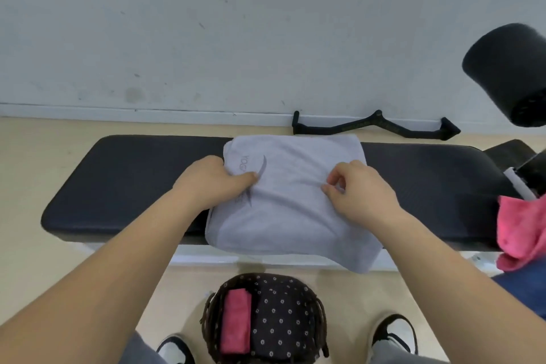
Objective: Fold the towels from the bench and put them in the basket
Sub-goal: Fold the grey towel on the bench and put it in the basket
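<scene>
Head view: grey towel (289, 201) across desk (118, 186), near edge overhanging. Left hand (211, 183) gripping its left edge, fingers tucked out of sight; right hand (365, 190) pinching a crease. Pink towel (523, 233) cut off at right.

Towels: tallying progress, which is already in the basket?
The folded pink towel in the basket; the grey towel lies on the bench, the crumpled pink towel at its end.

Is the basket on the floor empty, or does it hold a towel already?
Not empty: a folded pink towel lies at the left inside the basket; elsewhere only its dotted lining shows.
</scene>
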`<state>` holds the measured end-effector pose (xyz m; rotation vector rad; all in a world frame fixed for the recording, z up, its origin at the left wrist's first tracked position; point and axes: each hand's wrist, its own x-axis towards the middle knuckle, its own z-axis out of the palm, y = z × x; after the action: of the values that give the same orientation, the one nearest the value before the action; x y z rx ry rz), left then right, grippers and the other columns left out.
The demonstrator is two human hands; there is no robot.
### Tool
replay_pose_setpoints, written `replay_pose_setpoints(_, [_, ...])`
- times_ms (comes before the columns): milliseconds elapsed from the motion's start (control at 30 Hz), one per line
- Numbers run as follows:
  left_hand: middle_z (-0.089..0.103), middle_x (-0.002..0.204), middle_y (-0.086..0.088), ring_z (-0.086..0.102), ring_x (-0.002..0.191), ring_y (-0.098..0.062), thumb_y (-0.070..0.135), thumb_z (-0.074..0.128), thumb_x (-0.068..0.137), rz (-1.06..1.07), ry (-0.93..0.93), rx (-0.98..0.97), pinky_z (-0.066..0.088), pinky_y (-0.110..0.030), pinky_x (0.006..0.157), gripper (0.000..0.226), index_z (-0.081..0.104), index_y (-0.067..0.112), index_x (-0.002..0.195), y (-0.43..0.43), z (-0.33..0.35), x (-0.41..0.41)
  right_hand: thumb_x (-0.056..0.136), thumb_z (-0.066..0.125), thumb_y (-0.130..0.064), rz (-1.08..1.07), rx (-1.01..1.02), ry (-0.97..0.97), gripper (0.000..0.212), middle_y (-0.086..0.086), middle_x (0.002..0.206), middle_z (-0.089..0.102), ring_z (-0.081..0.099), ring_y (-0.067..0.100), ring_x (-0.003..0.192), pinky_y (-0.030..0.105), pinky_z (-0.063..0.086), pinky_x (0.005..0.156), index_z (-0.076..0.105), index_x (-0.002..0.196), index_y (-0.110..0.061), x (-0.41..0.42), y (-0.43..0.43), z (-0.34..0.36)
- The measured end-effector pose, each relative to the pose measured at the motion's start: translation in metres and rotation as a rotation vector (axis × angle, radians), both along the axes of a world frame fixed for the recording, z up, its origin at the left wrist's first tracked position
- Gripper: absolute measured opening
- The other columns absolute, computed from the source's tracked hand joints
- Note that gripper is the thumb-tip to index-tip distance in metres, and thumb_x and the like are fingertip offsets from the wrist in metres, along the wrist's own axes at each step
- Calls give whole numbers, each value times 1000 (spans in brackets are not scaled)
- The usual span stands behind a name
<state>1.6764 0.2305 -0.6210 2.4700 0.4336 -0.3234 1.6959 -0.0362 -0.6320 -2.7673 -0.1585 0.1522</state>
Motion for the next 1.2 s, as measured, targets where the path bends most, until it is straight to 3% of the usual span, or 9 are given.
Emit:
replay_pose_setpoints(300, [65,86,1,62,78,-17,53,67,91,-168,-231,-48,49,-37,67,37,55,19,88,-21,-13,1,89,59,-38,-16,-195,353,22,-3,80,61,57,20,71,30,45,62,56,82,-18,-24,-15,26])
replay_pose_setpoints(400, [67,86,6,63,80,-13,53,70,88,-240,-278,-42,54,-39,74,33,58,23,90,-25,-17,8,83,60,-34,91,-148,538,26,2,63,63,57,21,61,29,48,59,59,66,-14,-39,-18,35])
replay_pose_setpoints(467, [66,87,11,61,81,-7,52,74,86,-251,-325,-71,50,-31,69,28,60,28,93,-28,-13,13,88,61,-33,188,-25,631,27,3,69,73,62,15,59,27,54,62,70,75,-11,-47,-17,42])
replay_pose_setpoints(600, [64,86,8,60,81,-7,43,78,87,-216,-395,-98,46,-28,70,33,60,31,112,-16,-7,18,94,65,-36,29,349,304,19,1,85,77,69,10,75,29,58,70,75,91,-20,-35,-13,35])
replay_pose_setpoints(800, [61,85,12,59,79,-10,44,71,89,-200,-384,190,56,-37,73,22,63,28,100,11,0,-1,94,60,-34,-47,149,-25,10,-8,100,63,64,13,90,38,58,82,69,96,-30,6,-3,-3])
replay_pose_setpoints(933, [63,88,11,62,80,-10,64,72,80,-275,-54,251,58,-37,73,42,56,29,96,20,-4,-21,98,57,-37,-128,104,-108,38,0,126,59,59,23,114,43,55,92,61,133,-23,24,10,-8])
replay_pose_setpoints(1000, [62,89,9,61,80,-11,62,74,80,-273,-48,216,55,-34,71,42,55,27,95,22,-10,-25,96,61,-38,-188,157,-97,47,0,121,64,59,24,113,41,53,92,58,139,-19,32,16,-7])
replay_pose_setpoints(1100, [61,86,8,59,76,-11,58,72,84,-270,-84,201,48,-31,65,37,57,25,85,21,-15,-28,89,74,-36,-283,333,21,51,-10,98,63,62,18,102,35,51,87,62,134,-17,39,21,1])
replay_pose_setpoints(1200, [59,80,7,54,69,-10,53,71,88,-265,-156,179,41,-29,58,35,52,24,80,23,-18,-34,84,78,-31,-284,362,116,24,-5,94,70,68,20,96,40,58,87,74,102,-16,41,23,6])
